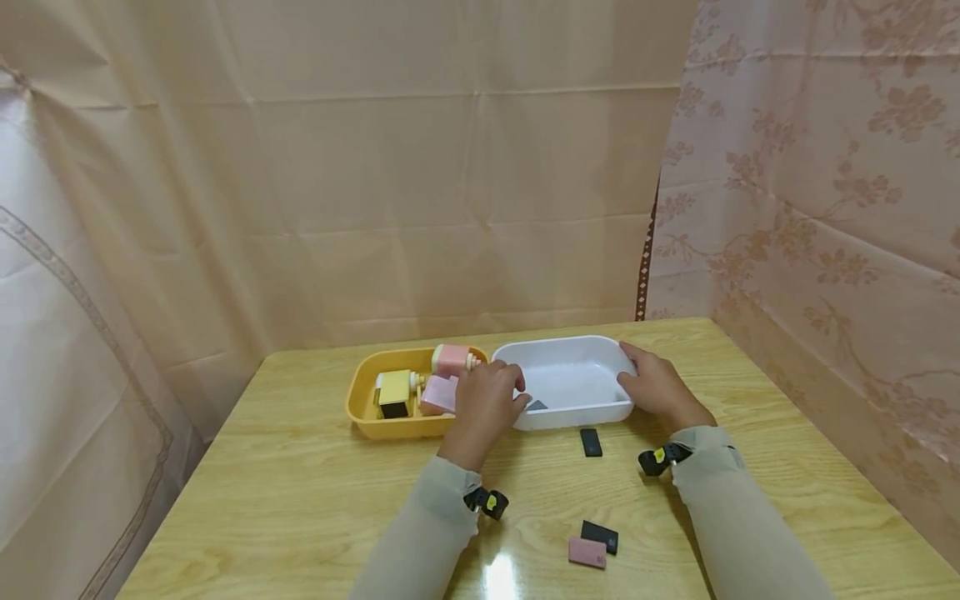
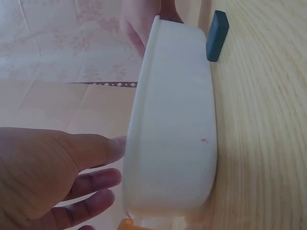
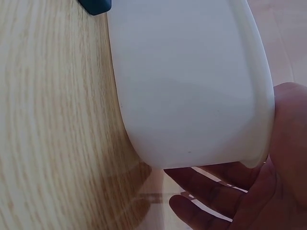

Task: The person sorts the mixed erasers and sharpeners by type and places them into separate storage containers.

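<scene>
One white tray (image 1: 577,417), long axis sideways; right fingers (image 3: 211,189) gripping end (left fingers (image 2: 96,184) relaxed).

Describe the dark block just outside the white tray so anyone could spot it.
On the wooden table, find the white tray gripped by the right hand. Just off the tray's near side, right of the middle, lies a small dark rectangular block. It lies alone; the dark block nearer the person lies beside a pink one.
</scene>
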